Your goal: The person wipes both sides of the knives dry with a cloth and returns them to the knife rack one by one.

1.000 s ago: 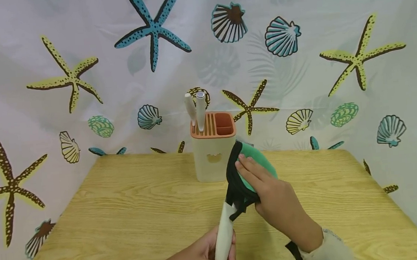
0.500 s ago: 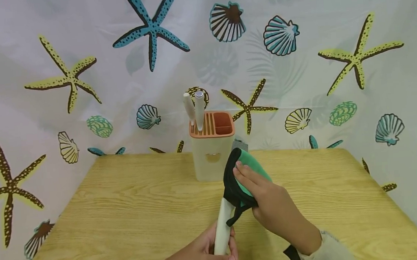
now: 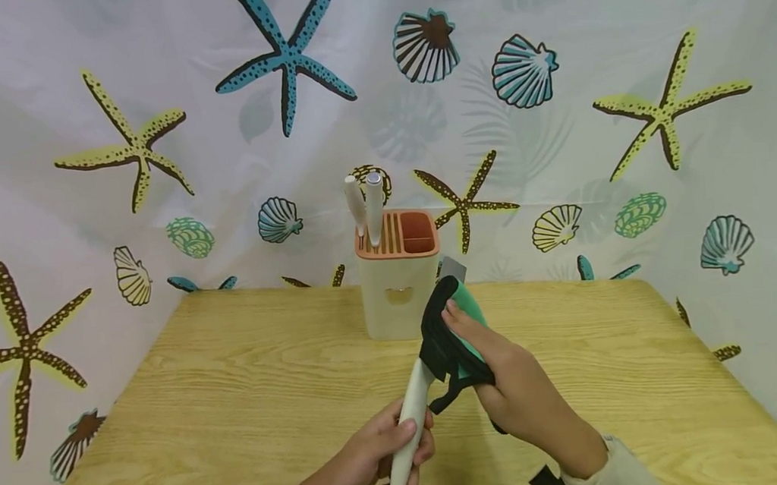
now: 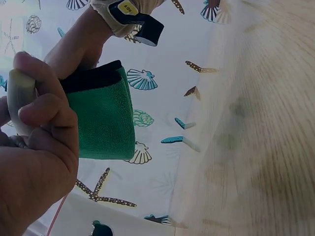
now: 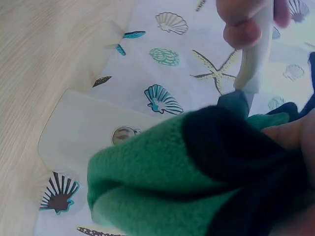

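Note:
My left hand (image 3: 371, 457) grips the white handle (image 3: 410, 423) of a knife, the thumb lying along its upper side. A green cloth (image 3: 471, 312) with a black border is folded round the knife's blade (image 3: 454, 268), whose grey end shows beyond the cloth. My right hand (image 3: 519, 384) pinches the cloth over the blade from the right. In the right wrist view, the folded cloth (image 5: 142, 167) covers most of the blade, with a dark strip of it bare by the handle (image 5: 256, 64). The left wrist view shows my left fingers curled round the handle's end.
Behind the cloth stands a cream knife block (image 3: 394, 314) with an orange slotted top. Two white-handled tools (image 3: 373, 205) stand in its left slots. The wooden table (image 3: 248, 375) runs back to a curtain (image 3: 353, 139) printed with starfish and shells.
The cloth has slid down from the blade's end, so more grey blade shows. My left hand has shifted its hold, its thumb now on top of the handle.

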The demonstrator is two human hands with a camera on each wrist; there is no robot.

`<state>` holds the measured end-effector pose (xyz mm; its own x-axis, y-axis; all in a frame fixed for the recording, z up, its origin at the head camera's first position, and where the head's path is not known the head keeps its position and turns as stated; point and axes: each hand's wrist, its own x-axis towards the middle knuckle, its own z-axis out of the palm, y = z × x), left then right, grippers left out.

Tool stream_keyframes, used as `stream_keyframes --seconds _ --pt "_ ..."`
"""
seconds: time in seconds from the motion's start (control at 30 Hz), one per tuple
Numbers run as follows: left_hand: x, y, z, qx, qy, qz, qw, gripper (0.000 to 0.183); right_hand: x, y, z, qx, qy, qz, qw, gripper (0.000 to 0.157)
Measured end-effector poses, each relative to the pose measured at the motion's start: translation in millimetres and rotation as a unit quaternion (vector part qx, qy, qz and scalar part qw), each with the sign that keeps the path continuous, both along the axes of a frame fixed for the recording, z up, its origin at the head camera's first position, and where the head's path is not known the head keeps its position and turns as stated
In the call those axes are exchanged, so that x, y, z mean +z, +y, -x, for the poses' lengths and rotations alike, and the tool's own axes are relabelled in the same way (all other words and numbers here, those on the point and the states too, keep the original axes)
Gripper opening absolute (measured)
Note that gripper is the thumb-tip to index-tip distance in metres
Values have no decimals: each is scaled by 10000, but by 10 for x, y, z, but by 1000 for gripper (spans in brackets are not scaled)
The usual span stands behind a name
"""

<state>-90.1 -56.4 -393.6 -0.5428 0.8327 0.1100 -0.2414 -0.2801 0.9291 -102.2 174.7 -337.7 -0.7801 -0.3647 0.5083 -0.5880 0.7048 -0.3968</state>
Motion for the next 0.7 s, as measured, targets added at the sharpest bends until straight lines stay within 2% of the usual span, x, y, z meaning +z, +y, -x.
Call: stream_keyframes --seconds 0.17,0.27,0.4,0.47,0.5,0.6,0.7 --pt "28 -13 12 680 267 50 9973 14 47 33 -34 148 -417 761 9961 96" --pt "54 -23 19 1055 601 17 9926 18 65 29 -71 180 -491 1161 9919 94" --pt "97 -5 26 1284 798 233 9882 38 102 -2 -132 316 -649 1968 9778 71" --pt "104 14 29 1336 834 367 9868 41 120 -32 -172 358 -725 2341 9688 61" --pt "104 24 30 1325 758 382 9875 39 127 -51 -196 379 -752 2459 9656 60" --pt "102 48 29 1345 658 379 9880 30 117 -116 -271 358 -652 2322 9698 75" --pt "98 58 38 1379 672 226 9879 25 77 -182 -330 370 -160 1605 9862 94"
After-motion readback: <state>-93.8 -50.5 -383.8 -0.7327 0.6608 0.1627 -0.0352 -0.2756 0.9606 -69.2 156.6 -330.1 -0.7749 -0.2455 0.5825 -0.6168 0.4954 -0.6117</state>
